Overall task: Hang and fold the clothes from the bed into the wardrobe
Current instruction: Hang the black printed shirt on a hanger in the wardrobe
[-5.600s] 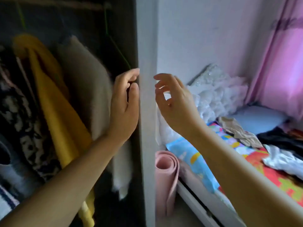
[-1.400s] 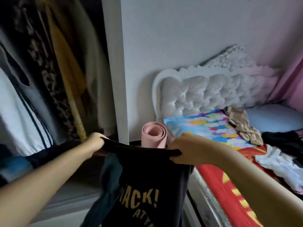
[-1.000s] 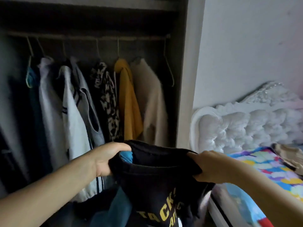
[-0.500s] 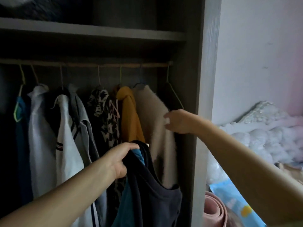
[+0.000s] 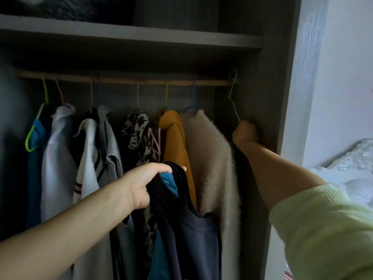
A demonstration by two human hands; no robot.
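Dark navy cotton top with a teal lining is held bunched at its neckline in the left hand, fingers curled round the cloth, at about 6 o'clock in the head view; the rest hangs slack below, in front of the hung clothes.

Right hand is raised at 3 o'clock, closed round the lower part of an empty green wire hanger, whose hook sits over the wooden wardrobe rail at its far right end. Exact finger placement cannot be told; that corner is dim.

Step in hand, as judged: the empty hanger is to be taken off the rail. It would best be lifted straight up until the hook clears the rail, then drawn out toward the body. The top's neck opening should be kept spread so the hanger arms can be fed through one shoulder at a time.

Around: a fluffy beige sweater hangs just beside the hanger at 2 o'clock, a mustard-yellow garment next to it, a leopard-print piece at 12 o'clock. The grey wardrobe side panel stands close on the right. Little room is left between sweater and panel; the hook or arms may snag the sweater's pile.
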